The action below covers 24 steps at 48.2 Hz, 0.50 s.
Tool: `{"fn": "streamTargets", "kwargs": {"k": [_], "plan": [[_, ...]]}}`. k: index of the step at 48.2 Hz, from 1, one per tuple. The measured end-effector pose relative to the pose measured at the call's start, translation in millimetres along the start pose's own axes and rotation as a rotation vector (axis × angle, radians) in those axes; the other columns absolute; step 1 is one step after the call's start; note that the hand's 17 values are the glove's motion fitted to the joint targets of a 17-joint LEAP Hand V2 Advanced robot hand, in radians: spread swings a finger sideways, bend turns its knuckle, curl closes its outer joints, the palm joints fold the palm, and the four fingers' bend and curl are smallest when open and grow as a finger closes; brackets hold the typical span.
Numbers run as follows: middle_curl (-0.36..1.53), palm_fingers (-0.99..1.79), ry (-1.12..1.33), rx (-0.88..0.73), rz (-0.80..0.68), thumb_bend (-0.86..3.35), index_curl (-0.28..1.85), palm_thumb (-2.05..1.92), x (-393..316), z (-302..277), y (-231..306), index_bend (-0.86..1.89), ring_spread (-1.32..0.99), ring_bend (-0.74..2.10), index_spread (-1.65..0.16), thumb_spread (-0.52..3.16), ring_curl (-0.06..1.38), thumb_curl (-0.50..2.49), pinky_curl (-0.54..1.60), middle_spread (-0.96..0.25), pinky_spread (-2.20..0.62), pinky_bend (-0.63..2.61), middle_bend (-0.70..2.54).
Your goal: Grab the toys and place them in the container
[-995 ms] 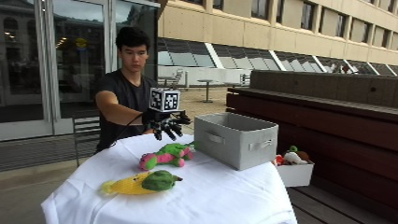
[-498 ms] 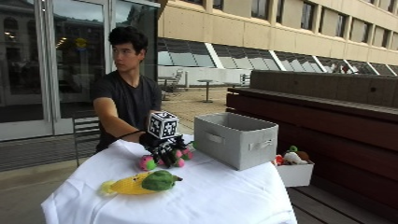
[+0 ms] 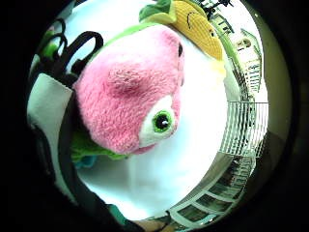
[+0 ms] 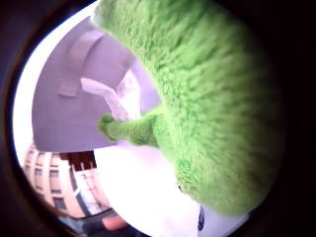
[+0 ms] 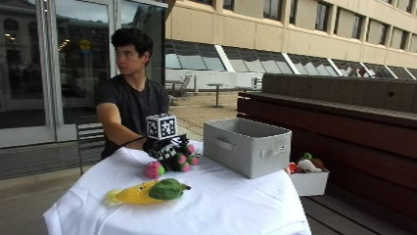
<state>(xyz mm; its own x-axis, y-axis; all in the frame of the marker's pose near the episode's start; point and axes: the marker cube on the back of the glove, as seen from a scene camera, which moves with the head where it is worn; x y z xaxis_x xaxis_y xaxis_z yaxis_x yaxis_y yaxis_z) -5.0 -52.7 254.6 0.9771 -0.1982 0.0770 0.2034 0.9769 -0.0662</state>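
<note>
Tablecloth (image 5: 215,205), white, covers the whole table, and every task thing sits on it or beside it. The grey fabric container (image 5: 246,147) stands on the cloth as the landmark: open at the top, with a strap handle on each of its two visible sides. Just beside the container, on the side nearer the seated person, lies the pink and green plush toy (image 5: 171,164). The gloved right hand (image 5: 168,148) is down on top of this toy, its fingers curled over the plush body, so the hand grips the toy while the toy rests on the cloth. The little finger side palm view shows the toy's pink head (image 3: 128,94) with one green eye close to the palm and the white cloth under it. The thumb side palm view is largely filled by the toy's green fur (image 4: 207,98), with the container's grey wall (image 4: 74,98) close beyond.

Farther from the container, toward the table's near edge, lies the yellow and green plush toy (image 5: 149,192), apart from the hand. Past the container, off the table, a small white bin (image 5: 309,181) holds more plush toys.
</note>
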Motion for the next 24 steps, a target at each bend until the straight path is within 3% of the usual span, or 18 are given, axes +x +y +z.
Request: {"fn": "streamTargets", "kwargs": {"k": [7, 14, 24], "plan": [[0.61, 0.87, 0.061, 0.06, 0.032, 0.43, -0.02, 0.99, 6, -7, -3, 0.03, -0.3, 1.55, -0.28, 0.8, 0.43, 0.57, 0.33, -0.15, -0.41, 1.26, 1.23], [0.58, 1.05, 0.06, 0.103, 0.075, 0.55, 0.0, 1.1, 14, -18, -5, 0.12, -0.3, 1.47, -0.3, 0.68, 0.41, 0.65, 0.31, -0.2, -0.44, 1.1, 1.23], [0.53, 1.15, 0.0, 0.04, 0.12, 0.36, 0.13, 0.86, 22, -53, -8, 0.5, -0.32, 1.31, -0.3, 0.32, 0.39, 0.69, 0.32, -0.26, -0.45, 0.96, 1.02]]}}
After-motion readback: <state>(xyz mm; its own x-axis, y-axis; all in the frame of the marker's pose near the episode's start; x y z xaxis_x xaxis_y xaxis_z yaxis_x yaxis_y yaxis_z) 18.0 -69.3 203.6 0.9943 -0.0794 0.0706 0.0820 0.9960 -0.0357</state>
